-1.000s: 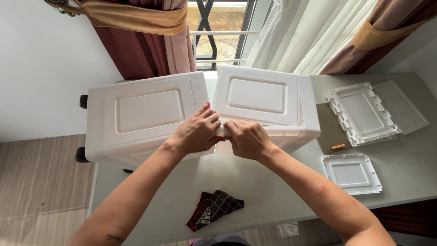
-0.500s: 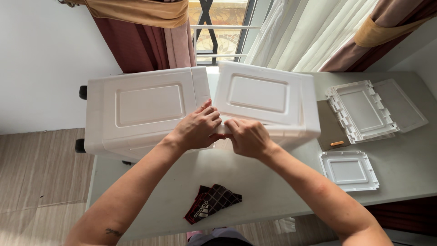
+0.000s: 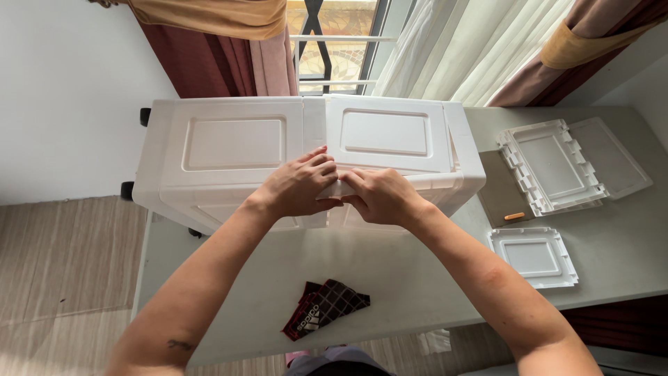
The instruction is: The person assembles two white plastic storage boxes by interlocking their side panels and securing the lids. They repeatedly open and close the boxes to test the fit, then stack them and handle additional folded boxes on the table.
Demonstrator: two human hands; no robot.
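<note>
Two white plastic panels (image 3: 306,150) with raised rectangular centres meet at a seam. The left hand (image 3: 296,186) and right hand (image 3: 379,196) both pinch, seemingly, the near edge at that seam.

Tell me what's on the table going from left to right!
Left white box → left hand → right hand → right white box → large white tray.
</note>
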